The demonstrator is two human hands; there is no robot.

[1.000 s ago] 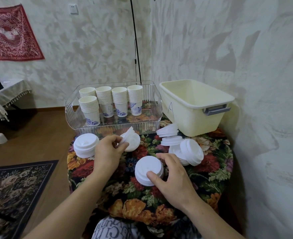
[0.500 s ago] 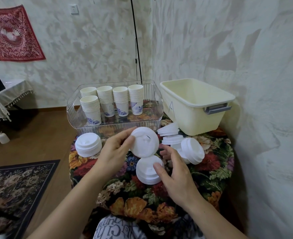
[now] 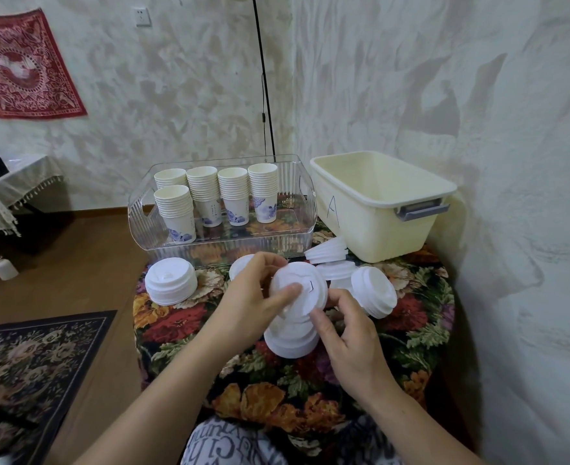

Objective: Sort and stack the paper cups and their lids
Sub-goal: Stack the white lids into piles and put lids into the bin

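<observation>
Left hand [image 3: 253,297] pinches white round plastic lid [image 3: 298,288]; right hand [image 3: 350,340], fingers curled, steadies it. Centre it over white lid stack [image 3: 290,340] at 6 o'clock, press flat.

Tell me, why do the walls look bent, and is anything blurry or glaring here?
Head view: the wide-angle lens bows the walls and the black pole near the edges. The held lid is bright white, its detail nearly washed out, and both hands look slightly soft. Soft shadows mottle the right wall; the clear tray shows faint reflections.
</observation>
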